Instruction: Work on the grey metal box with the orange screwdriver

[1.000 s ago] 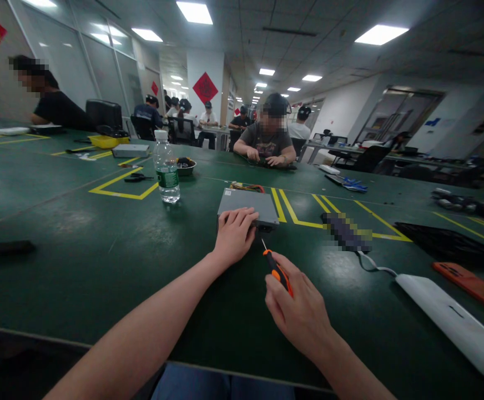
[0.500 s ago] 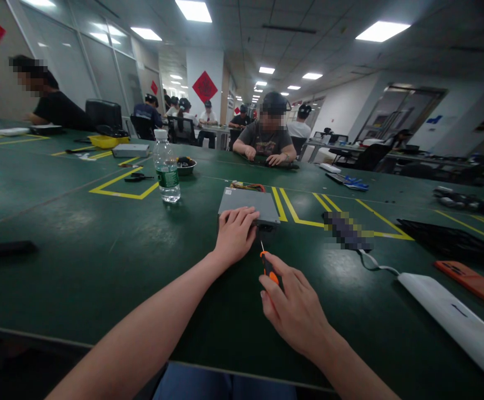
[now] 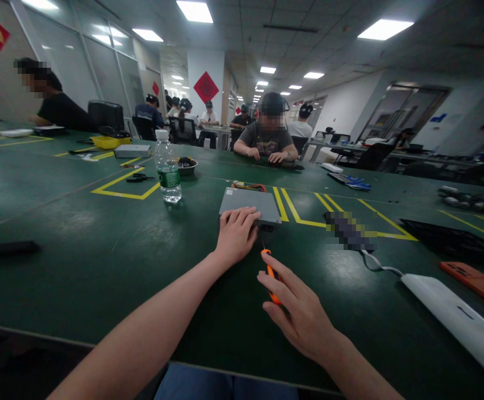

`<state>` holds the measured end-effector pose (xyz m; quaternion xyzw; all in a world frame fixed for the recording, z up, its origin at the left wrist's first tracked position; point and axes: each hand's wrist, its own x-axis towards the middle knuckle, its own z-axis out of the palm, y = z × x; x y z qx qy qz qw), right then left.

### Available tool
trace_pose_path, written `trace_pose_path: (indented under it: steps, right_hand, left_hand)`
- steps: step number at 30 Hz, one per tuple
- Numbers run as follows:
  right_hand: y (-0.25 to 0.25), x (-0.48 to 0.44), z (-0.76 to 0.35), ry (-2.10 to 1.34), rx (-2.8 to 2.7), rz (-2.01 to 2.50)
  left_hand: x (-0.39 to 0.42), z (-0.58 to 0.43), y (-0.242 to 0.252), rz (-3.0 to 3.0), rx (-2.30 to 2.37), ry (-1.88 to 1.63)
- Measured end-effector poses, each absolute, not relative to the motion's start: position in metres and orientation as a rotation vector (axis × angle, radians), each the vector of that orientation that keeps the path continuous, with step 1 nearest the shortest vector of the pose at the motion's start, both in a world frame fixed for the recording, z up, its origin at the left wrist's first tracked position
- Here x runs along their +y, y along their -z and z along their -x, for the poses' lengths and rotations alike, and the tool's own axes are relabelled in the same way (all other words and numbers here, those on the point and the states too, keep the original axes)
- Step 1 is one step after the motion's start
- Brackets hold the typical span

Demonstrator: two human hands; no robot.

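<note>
Head view: 2 bare hands work at a grey metal box [image 3: 250, 201] on the green table [image 3: 100, 250].

The box lies flat just ahead of the person, its cover on and closed, coloured wires [image 3: 248, 186] showing at its far end; nothing looks removed yet. The left hand [image 3: 236, 233] rests palm-down on the near left corner, fingers spread flat, pinning it without gripping. The right hand [image 3: 300, 316] curls loosely round the orange screwdriver [image 3: 270, 272], whose tip points at the box's near face; contact there cannot be told. A water bottle [image 3: 167, 169] stands well to the left.
</note>
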<state>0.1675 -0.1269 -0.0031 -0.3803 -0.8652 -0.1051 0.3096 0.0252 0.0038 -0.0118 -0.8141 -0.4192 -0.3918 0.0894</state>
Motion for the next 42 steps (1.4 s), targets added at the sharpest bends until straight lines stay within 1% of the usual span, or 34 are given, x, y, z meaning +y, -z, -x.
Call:
trace_pose_path:
  steps: [3,8,17,24,31,38,42]
  right_hand:
    - [0.0024,-0.1292,-0.1684,0.204,-2.315,1.009]
    - [0.0036,-0.1272,-0.1682,0.256,-2.203,0.931]
    - [0.0025,-0.1285,-0.1695,0.046,-2.292,0.971]
    - [0.0026,-0.1273,-0.1654,0.219,-2.225,0.953]
    - [0.0045,-0.128,-0.1675,0.056,-2.215,0.987]
    - [0.0017,-0.1283,-0.1669,0.129,-2.25,0.967]
    - [0.0042,-0.1261,-0.1664,0.037,-2.207,0.96]
  left_hand:
    - [0.0041,-0.0254,0.012,2.425,-1.247,1.169]
    - [0.0044,-0.0254,0.0121,2.418,-1.245,1.181]
    - [0.003,-0.0247,0.0104,2.43,-1.241,1.172]
    - [0.0035,-0.0248,0.0109,2.429,-1.25,1.165]
    - [0.0037,-0.0253,0.0112,2.42,-1.254,1.163]
    - [0.0041,-0.0253,0.0116,2.423,-1.248,1.171]
    - [0.0043,-0.0251,0.0118,2.428,-1.25,1.16]
